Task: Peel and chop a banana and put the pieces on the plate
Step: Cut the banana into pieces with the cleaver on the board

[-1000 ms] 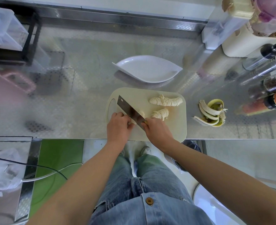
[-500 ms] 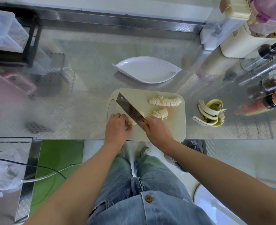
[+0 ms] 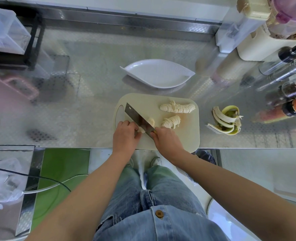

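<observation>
On the cream cutting board (image 3: 187,136) my right hand (image 3: 167,142) grips the handle of a cleaver (image 3: 137,119) whose blade cuts down through a peeled banana piece (image 3: 150,121). My left hand (image 3: 125,134) holds the near end of that piece (image 3: 141,130) with curled fingers, right beside the blade. Two rows of thin banana slices lie on the board: a long one (image 3: 177,108) at the far right and a short one (image 3: 171,122) in the middle. The white leaf-shaped plate (image 3: 158,75) stands behind the board with nothing on it.
The banana peel (image 3: 226,120) lies on the steel counter right of the board. Bottles and spice jars (image 3: 286,94) crowd the right edge, with white containers (image 3: 239,26) behind. A black rack with a clear box (image 3: 6,33) stands far left. The counter's front edge runs just below the board.
The cleaver blade has shifted slightly left along the banana piece and come down again; my left hand has edged back with it. The sliced rows and the plate have not moved.
</observation>
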Demonstrator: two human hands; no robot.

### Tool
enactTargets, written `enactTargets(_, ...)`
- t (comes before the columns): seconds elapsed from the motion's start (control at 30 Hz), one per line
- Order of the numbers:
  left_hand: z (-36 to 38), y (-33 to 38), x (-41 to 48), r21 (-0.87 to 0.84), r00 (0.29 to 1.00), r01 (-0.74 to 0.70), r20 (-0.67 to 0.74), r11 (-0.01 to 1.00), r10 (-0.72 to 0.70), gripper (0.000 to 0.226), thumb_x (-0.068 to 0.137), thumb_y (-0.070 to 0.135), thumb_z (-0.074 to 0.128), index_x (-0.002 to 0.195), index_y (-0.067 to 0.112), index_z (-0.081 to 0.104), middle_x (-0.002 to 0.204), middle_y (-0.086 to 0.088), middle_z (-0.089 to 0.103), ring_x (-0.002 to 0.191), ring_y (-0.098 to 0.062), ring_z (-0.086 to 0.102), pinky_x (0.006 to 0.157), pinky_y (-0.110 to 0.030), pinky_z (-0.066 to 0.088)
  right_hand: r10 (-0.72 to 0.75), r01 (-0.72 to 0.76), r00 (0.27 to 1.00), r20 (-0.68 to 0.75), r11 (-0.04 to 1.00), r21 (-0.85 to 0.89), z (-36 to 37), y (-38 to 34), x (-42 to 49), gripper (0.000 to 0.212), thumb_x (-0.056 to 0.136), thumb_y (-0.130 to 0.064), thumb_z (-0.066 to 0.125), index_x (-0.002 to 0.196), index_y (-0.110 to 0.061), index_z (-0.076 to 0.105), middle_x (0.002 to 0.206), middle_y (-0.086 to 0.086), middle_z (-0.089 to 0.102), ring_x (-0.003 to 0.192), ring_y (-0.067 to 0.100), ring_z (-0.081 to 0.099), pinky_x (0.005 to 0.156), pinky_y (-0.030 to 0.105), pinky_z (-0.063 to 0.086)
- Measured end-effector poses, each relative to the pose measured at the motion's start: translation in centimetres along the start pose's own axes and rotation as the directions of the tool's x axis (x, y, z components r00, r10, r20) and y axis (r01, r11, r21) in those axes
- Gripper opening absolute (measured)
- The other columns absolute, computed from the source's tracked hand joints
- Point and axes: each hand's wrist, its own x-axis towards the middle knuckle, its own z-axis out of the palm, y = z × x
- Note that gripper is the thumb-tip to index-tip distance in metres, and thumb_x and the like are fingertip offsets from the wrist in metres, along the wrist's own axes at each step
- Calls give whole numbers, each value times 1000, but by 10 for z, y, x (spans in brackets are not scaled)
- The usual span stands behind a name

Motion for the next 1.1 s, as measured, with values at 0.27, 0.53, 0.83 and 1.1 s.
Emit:
enactTargets(0.27,1,5,-2,41,1000,4,-31,999,-3,22,86,33,64,89,12,63,88,-7,61,85,-26,51,57,-31,36,-20,21,1000,-20,998,51,-8,-1,-3,31,100,-31,40,76,-12,45,73,5,47,65,26,46,59,32,32)
enactTargets(0.53,5,-2,-3,-33,999,-20,-42,999,19,20,85,27,69,88,8,64,84,-9,63,81,-26,51,63,-36,44,-36,41,998,-52,995,94,-15,-2,-4,31,100,-32,41,77,-13,46,74,5,48,63,25,45,58,32,32)
enactTargets(0.83,7,-3,-3,-35,999,-11,-46,999,9,19,85,28,68,84,9,64,83,-8,62,80,-26,51,59,-38,46,-30,31,999,-21,998,49,-12,-2,-2,30,100,-31,40,77,-12,45,74,5,47,64,24,45,58,32,32)
enactTargets(1.1,6,-2,-3,-37,999,-13,-45,999,11,17,85,25,69,84,9,64,83,-9,62,81,-26,50,60,-35,42,-27,28,999,-18,997,66,-6,1,-4,32,100,-32,40,78,-10,50,75,7,49,66,25,46,59,32,31)
